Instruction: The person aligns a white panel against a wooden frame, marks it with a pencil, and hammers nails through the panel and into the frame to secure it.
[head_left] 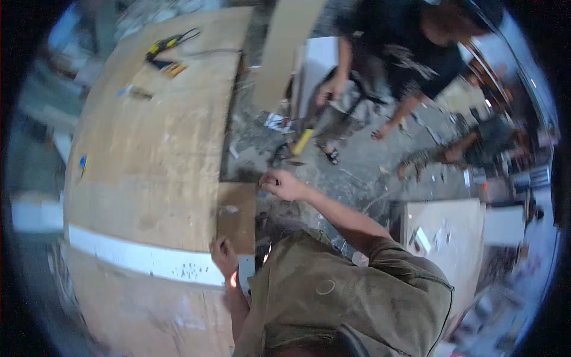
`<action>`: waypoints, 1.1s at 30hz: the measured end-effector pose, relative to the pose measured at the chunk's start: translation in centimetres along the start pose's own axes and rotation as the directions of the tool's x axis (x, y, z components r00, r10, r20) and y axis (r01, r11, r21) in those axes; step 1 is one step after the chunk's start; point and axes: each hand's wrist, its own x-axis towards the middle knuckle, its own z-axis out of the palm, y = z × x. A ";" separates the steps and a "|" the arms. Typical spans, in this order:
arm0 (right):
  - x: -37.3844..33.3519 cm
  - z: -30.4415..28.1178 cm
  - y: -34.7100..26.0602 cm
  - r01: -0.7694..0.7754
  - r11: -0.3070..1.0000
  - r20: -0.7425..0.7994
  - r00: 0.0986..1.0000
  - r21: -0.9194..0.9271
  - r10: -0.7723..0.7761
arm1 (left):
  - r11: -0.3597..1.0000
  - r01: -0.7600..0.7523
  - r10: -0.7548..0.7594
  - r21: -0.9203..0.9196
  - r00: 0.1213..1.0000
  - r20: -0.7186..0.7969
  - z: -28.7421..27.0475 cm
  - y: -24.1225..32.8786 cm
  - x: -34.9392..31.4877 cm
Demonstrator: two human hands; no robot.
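My left hand (224,257) is at the table's near right edge, by the end of a long white strip (143,256); its fingers are curled together. A brown board (236,217) lies at the table edge, just beyond that hand. My right hand (284,185) is past the board's far right corner, over the floor, with its fingers drawn into a pinch. Blur hides whatever either hand may hold. Small dark specks (189,271) lie on the white strip near my left hand.
On the wooden table (160,137) lie a yellow-black corded tool (162,49), a small brush-like thing (140,92) and a blue-yellow object (83,163). Ahead, a person in dark clothes (404,47) holds a yellow-handled tool (304,140). Another table (443,217) stands at right.
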 end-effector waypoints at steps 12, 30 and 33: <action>-16.4 -1.8 7.1 -0.287 0.920 -0.687 0.613 0.267 0.391 | 0.870 0.403 -0.382 -0.284 0.915 0.131 -0.9 -4.1 -2.2; -10.5 -12.4 -4.2 -0.088 0.894 -0.829 0.422 -0.440 -0.366 | 0.831 0.398 -0.403 -0.389 0.912 0.073 -0.6 -5.2 -2.9; -8.1 -14.4 -9.0 -0.063 0.831 -0.745 0.484 -0.552 -0.458 | 0.844 0.369 -0.367 -0.388 0.926 0.083 -0.6 -5.7 -3.6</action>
